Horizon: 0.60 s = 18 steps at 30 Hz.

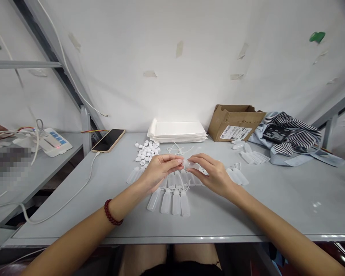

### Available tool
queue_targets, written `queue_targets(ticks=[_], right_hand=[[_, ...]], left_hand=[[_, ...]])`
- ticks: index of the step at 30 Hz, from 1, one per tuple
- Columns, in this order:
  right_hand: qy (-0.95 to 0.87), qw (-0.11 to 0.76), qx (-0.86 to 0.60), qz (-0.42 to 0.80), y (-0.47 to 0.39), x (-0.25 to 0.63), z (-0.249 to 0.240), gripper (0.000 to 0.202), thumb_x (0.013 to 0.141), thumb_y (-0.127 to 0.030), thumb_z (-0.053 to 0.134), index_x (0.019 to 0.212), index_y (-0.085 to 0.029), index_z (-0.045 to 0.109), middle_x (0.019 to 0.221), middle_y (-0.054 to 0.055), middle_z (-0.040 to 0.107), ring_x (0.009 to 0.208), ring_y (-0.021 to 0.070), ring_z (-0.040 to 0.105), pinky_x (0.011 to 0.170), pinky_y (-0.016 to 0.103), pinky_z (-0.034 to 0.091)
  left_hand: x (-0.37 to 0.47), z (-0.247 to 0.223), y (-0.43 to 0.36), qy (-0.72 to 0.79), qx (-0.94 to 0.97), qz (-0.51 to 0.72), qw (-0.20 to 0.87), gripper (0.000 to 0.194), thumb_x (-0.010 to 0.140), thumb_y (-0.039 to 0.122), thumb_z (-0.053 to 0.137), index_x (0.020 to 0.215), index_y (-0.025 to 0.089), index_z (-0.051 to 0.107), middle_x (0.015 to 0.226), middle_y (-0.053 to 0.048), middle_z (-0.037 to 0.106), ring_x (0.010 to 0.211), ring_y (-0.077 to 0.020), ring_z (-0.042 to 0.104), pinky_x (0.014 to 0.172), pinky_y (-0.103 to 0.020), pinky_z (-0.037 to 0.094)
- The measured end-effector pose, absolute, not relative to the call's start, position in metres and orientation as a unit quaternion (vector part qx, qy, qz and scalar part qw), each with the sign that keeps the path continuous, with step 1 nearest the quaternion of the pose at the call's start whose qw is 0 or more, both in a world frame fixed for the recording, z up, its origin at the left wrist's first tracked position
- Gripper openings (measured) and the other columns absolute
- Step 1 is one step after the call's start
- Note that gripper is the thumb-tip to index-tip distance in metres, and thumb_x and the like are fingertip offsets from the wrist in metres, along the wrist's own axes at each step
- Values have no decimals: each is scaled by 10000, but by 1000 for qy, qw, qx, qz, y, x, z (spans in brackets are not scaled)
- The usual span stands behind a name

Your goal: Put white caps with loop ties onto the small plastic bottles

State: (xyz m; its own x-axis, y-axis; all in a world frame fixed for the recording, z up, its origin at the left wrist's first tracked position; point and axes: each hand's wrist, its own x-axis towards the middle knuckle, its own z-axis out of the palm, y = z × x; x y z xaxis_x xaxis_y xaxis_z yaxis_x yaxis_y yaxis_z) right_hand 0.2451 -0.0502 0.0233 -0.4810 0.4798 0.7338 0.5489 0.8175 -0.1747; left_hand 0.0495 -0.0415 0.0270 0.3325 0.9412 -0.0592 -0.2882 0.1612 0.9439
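Over the middle of the table, my right hand (pixel 214 174) pinches a small translucent plastic bottle (pixel 190 164) between thumb and fingers. My left hand (pixel 161 168) has its thumb and fingertips closed at the bottle's left end; what is between them is mostly hidden. Several similar bottles (pixel 166 202) lie in rows below and behind my hands, some with thin white cords at their tops. More bottles (pixel 238 176) lie just right of my right hand. A pile of small white caps (pixel 146 152) sits behind my left hand.
A stack of white flat sheets or envelopes (pixel 178 132) lies against the wall. Beside it stands an open cardboard box (pixel 237 122). Striped cloth (pixel 299 130) and more bottles (pixel 254 157) are at right. A phone (pixel 108 140) with a cable (pixel 86 182) lies at left.
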Motion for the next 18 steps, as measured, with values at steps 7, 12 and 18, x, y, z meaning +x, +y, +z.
queue_targets(ticks=[7,12,18], right_hand=[[-858,415,-299,-57,-51,245,23,161,870,-212,596,1024,-178,570,900,106,686,759,192,652,655,312,551],[-850,429,-297,-68,-50,244,22,152,866,-213,602,1012,-183,570,882,100,691,741,195,660,635,317,550],[-843,441,-305,-52,-54,242,24,122,862,-219,613,969,-186,564,834,81,686,715,172,655,610,273,544]], left_hand=[[53,35,-48,406,522,447,602,163,758,298,718,839,160,749,776,-26,694,733,-127,636,785,-280,538],[55,36,-53,417,629,448,480,211,794,350,671,885,175,745,806,-29,668,670,-121,597,648,-252,522],[55,27,-54,412,682,433,421,250,821,372,630,946,179,727,934,-59,654,832,-176,608,638,-255,519]])
